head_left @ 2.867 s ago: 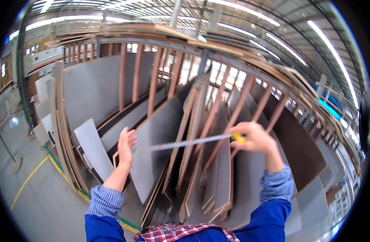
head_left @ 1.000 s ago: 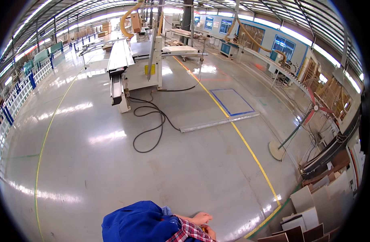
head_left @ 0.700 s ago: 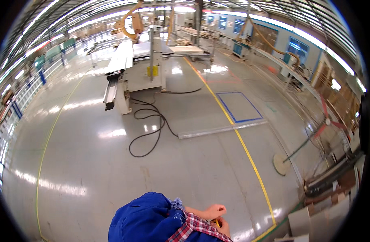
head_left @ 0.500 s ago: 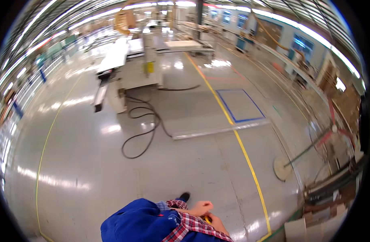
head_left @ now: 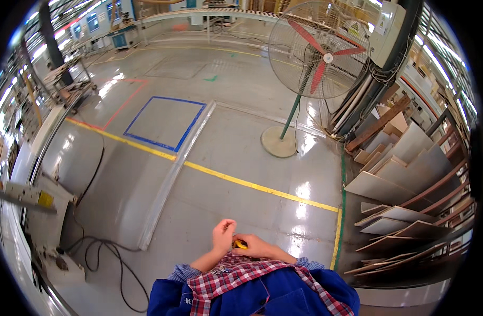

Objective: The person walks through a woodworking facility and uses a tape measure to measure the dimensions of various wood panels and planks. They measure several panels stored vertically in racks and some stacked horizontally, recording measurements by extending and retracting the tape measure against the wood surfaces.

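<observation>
Both hands are held close in front of my body, over the plaid apron (head_left: 236, 271) and blue clothing. My right hand (head_left: 256, 246) is closed around a small yellow and black tool (head_left: 241, 244) that looks like a tape measure; the fingers cover much of it. Just to its left, my left hand (head_left: 223, 235) is raised with its fingers curled together. Whether anything sits between those fingers is too small to see. The two hands are close to each other.
A large floor fan (head_left: 319, 50) with red blades stands ahead on a round base (head_left: 279, 142). Board offcuts (head_left: 410, 168) lean in a rack at right. A machine (head_left: 44, 210) and looped black cable (head_left: 112, 245) are at left. A pale floor strip (head_left: 173, 179) crosses the floor.
My view has swung to the right: the fan and board rack have come nearer the middle, and the machine has slid to the left edge. Both hands stay close together, the tool still in my right.
</observation>
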`<state>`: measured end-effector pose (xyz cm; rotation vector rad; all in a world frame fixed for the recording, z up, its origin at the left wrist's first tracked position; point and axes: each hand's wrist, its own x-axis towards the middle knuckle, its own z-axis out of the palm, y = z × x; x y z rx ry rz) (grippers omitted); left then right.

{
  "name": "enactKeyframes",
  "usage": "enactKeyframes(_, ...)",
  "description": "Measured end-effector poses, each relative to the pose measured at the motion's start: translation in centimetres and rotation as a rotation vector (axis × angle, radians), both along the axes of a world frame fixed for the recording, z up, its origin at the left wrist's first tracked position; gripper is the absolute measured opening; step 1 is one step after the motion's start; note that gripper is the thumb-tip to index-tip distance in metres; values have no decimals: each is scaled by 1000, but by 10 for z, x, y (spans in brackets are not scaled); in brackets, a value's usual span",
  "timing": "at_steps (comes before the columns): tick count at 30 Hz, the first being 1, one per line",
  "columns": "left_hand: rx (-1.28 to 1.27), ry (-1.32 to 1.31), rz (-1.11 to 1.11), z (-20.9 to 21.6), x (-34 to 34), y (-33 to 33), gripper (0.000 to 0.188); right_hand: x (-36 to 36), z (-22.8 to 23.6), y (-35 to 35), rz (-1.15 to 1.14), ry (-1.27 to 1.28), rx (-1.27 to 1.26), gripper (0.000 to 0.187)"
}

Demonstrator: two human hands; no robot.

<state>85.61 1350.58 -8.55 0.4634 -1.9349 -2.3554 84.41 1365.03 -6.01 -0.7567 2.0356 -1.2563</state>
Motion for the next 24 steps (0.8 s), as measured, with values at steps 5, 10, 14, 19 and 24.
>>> enactKeyframes(5,-150,27,-176,-32,-153,-22,13,-138,-36,-24,-143,-145,-63,45)
enactKeyframes(10,-41,-75,-133,-55,-361,-55,16,-349,-70,-48,-109,-101,-70,47)
enactKeyframes(14,-37,54,7,-16,-513,-97,13,-524,-15,-98,38,-23,-38,45)
enactKeyframes(19,98,-70,151,-15,-662,-171,11,-715,5,-153,214,83,-83,44)
enactKeyframes(24,140,37,63,-62,-827,-223,13,-924,-32,-207,173,253,-116,49)
